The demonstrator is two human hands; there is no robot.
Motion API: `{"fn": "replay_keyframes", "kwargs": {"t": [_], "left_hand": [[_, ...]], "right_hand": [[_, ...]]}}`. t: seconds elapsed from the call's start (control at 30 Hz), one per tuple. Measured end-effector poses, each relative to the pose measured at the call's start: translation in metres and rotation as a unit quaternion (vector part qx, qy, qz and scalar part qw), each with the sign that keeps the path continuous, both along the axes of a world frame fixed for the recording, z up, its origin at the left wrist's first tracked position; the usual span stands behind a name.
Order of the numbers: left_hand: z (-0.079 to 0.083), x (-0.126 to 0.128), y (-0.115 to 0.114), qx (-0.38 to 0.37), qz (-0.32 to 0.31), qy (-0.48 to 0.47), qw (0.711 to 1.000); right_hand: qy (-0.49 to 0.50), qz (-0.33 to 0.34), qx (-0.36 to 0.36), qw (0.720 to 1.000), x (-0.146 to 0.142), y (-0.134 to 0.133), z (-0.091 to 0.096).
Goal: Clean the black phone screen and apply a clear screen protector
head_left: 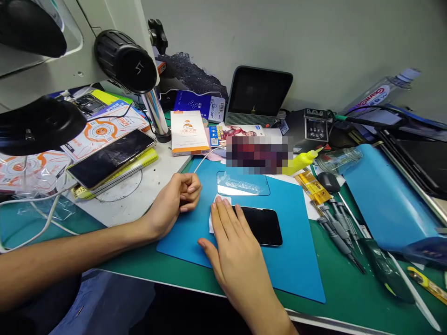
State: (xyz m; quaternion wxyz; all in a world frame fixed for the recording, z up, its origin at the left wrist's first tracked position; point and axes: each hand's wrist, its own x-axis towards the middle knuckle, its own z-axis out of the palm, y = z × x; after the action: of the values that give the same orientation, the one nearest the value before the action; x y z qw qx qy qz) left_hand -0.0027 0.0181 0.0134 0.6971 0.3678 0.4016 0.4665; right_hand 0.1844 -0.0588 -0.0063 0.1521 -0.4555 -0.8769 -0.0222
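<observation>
My right hand (234, 242) lies with its fingers stretched flat and its thumb spread, on a white wipe (212, 222) at the left end of a black-screened phone (267, 227). The palm covers part of the phone and most of the wipe. The phone lies face up on a blue mat (296, 274). My left hand (174, 202) rests at the mat's left side, fingers loosely curled with nothing visible in them. Just beyond the phone lies a clear screen protector with a thin black border (244, 183).
A microscope knob (125, 60) and post (154, 111) stand at left. Another phone (111, 158) lies below them. An orange-white box (189, 132) sits behind the mat. To the right are a yellow bottle (303, 162), several screwdrivers (337, 230) and a blue case (375, 195).
</observation>
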Motion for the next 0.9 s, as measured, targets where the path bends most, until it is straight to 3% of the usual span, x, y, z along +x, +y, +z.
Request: {"fn": "replay_keyframes", "kwargs": {"t": [0.07,0.27,0.47,0.7,0.9], "left_hand": [[0.001,0.001,0.0,-0.005,0.002,0.003,1.0],[0.002,0.001,0.001,-0.011,-0.007,0.009,1.0],[0.003,0.001,0.0,-0.023,0.003,0.023,0.999],[0.003,0.002,-0.001,-0.028,-0.002,0.028,0.999],[0.003,0.002,-0.002,-0.032,0.003,0.029,0.999]], "right_hand": [[0.01,-0.004,-0.002,1.0,-0.002,0.001,0.0],[-0.015,0.021,0.038,0.999,0.013,-0.035,-0.006],[0.011,-0.017,0.0,1.0,-0.002,-0.001,-0.002],[0.013,0.004,0.017,1.0,0.012,-0.035,-0.004],[0.014,-0.032,-0.022,0.999,0.004,-0.004,-0.001]]}}
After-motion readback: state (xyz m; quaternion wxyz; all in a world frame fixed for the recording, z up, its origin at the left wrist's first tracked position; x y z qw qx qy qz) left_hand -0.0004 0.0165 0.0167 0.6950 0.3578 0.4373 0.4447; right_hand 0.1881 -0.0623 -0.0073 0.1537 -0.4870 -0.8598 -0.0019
